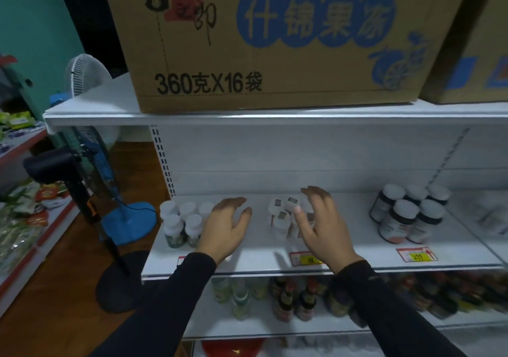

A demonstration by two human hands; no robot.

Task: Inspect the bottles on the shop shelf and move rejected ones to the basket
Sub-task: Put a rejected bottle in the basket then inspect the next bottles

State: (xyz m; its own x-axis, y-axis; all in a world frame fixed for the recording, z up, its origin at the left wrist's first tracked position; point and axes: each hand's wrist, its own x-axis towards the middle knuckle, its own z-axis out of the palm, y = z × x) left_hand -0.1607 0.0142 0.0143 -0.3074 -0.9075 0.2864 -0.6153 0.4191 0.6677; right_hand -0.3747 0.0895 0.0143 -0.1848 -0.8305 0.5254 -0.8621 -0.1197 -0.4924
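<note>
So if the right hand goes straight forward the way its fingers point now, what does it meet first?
Most likely the middle cluster of white bottles: the right hand is open, its fingers reaching toward and partly over them. Whether it already touches one is unclear, as depth is hard to judge.

A large printed cardboard box (275, 40) sits on the top shelf board (90, 116), while a blue-based standing fan (90, 125) stands on the wooden floor (55, 315) left of it.
</note>
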